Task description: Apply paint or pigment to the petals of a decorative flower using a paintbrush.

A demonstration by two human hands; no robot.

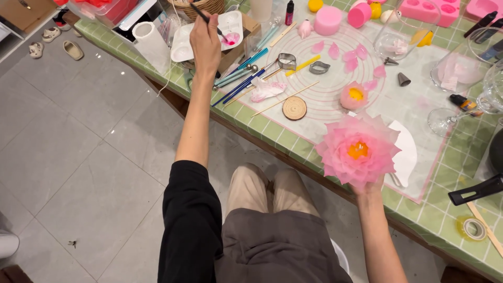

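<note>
My left hand (205,41) is stretched out over the table and grips a thin paintbrush (209,21). The brush tip rests in a pink pool of paint on a white palette (183,44). Near the table's front edge, my right hand (368,186) holds up a large pink flower (358,149) with an orange-yellow centre; the hand is mostly hidden under the petals. A smaller pink flower (353,96) lies on the translucent mat (335,68) beyond it, with loose pink petals (348,56) scattered around.
The green-checked table (262,128) carries modelling tools (242,83), metal cutters (287,61), a wood slice (294,108), pink moulds (430,10), glasses (461,68), a tape roll (474,229) and a white tube (152,46). Grey tiled floor (78,157) with slippers lies to the left.
</note>
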